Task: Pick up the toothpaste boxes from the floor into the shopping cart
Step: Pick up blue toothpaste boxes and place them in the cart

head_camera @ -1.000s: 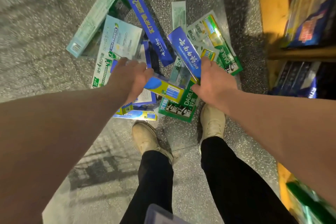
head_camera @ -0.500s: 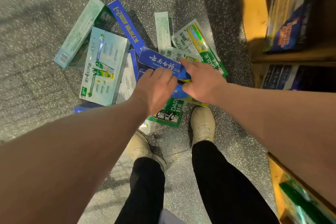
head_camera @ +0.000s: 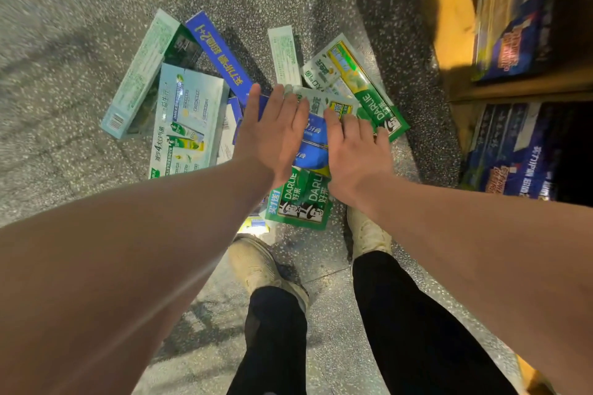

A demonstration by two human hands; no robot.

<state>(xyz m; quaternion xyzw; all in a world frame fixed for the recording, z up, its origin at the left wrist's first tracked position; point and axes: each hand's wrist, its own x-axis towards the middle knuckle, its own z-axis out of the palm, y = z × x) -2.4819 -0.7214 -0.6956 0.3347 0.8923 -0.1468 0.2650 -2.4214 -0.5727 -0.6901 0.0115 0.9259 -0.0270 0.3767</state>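
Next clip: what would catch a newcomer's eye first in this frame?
Two bare forearms reach down the frame, the left hand and right hand spread flat, side by side, over blue boxes in the middle of a jumbled pile of toothpaste boxes on the speckled floor. A green Darlie pack lies just ahead of the pale shoes, and stocked wooden shelves fill the right edge.

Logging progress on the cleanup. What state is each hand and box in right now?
Left hand: open, flat over the blue box.
Right hand: open, flat beside it.
Blue box: on the pile, not lifted.
Green Darlie box: on the floor.
Pale green box: lying flat.
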